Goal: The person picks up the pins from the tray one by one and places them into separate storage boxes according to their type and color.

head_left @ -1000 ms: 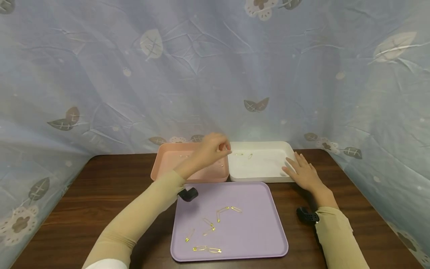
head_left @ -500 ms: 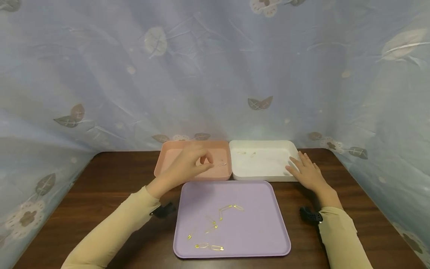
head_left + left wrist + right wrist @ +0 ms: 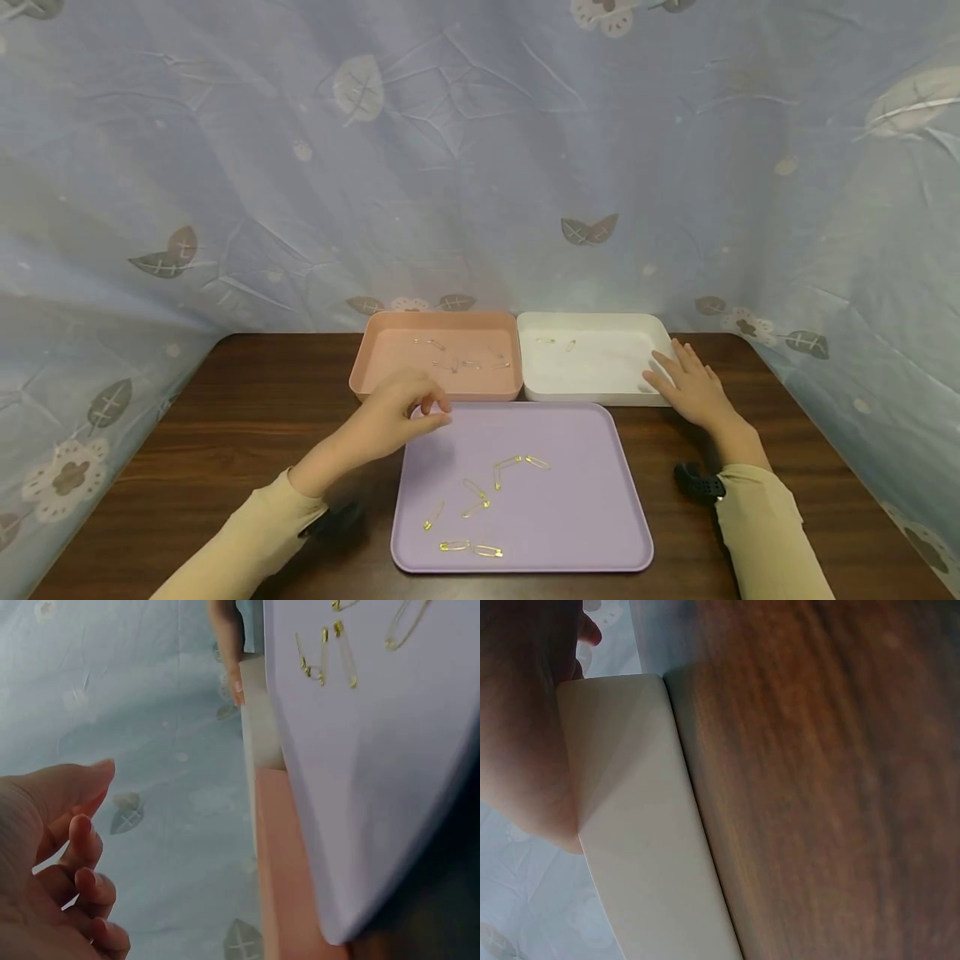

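Note:
My left hand hovers over the near edge of the pink tray and the far left corner of the lilac tray. Its fingers hang loosely curled with nothing visible between them, also in the left wrist view. Several gold safety pins lie scattered on the lilac tray's left and middle. In the pink tray are several silvery safety pins. Two gold safety pins lie in the white tray. My right hand, fingers spread, rests on the white tray's right rim.
The trays stand on a dark wooden table, the pink and white ones side by side behind the lilac one. A blue patterned curtain hangs around the table's back and sides. Black wrist devices are on both forearms.
My left hand has come back from between the pink and white trays toward the lilac tray, uncovering pins in the pink tray. My right hand has stayed on the white tray's rim.

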Available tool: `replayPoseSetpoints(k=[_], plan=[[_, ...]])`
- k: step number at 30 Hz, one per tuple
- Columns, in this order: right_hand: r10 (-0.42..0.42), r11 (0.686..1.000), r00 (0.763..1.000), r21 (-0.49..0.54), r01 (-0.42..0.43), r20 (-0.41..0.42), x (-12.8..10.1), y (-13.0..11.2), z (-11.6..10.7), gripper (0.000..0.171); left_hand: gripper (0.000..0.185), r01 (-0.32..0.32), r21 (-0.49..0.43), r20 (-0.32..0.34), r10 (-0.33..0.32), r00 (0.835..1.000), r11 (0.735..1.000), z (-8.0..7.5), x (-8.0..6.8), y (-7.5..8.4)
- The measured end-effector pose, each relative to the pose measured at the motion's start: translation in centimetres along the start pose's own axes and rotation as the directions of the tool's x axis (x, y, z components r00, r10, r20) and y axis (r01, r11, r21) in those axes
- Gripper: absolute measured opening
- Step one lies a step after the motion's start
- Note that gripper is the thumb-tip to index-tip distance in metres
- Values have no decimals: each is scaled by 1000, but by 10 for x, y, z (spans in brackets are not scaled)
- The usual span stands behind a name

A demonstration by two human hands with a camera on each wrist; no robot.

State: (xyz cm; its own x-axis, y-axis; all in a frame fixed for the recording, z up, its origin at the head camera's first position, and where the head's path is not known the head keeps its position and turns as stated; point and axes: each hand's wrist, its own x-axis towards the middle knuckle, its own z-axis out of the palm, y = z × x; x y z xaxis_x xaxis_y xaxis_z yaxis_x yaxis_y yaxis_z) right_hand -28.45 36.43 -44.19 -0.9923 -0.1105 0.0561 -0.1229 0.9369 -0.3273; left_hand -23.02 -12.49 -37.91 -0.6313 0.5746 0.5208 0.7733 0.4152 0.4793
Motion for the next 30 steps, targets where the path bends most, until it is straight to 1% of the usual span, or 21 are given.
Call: replayPoseSetpoints(k=[2,4,7,9,11,13,15,17,19,22,25,30], plan=[[-2,1000,1000,-1,2,1,1,-1,0,72,13,43,-50,30,-41,999,998,0,-9,-2],[-4,1000,1000,-2,4,2,1,-1,1,72,13,82,-81,68,-77,995,993,0,-16,-3],[-7,1000,1000,4,7,3,2,-2,1,71,14,134,-118,145,-117,983,984,2,-25,-6],[-12,1000,1000,8,12,3,3,-2,2,71,14,162,-119,208,-135,969,980,3,-27,-7],[-13,1000,1000,7,13,6,3,-1,3,71,14,174,-119,279,-135,951,978,6,-29,-10],[-11,1000,1000,1,11,5,3,1,3,71,14,152,-107,352,-106,930,983,10,-29,-12],[-10,1000,1000,-3,10,1,3,1,3,71,14,124,-103,418,-70,906,987,14,-30,-14],[-11,1000,1000,-1,11,-5,3,3,2,70,14,84,-103,464,-27,886,991,17,-30,-16],[-14,1000,1000,3,14,-6,3,3,3,71,15,59,-108,495,2,869,992,20,-31,-18],[-14,1000,1000,-1,14,-3,3,3,3,71,15,37,-108,528,26,849,993,23,-34,-19],[-10,1000,1000,-7,10,-6,2,3,3,71,16,15,-81,555,33,832,997,25,-36,-19],[-13,1000,1000,-7,13,-10,1,1,2,71,16,-14,-17,581,21,814,1000,26,-38,-16]])
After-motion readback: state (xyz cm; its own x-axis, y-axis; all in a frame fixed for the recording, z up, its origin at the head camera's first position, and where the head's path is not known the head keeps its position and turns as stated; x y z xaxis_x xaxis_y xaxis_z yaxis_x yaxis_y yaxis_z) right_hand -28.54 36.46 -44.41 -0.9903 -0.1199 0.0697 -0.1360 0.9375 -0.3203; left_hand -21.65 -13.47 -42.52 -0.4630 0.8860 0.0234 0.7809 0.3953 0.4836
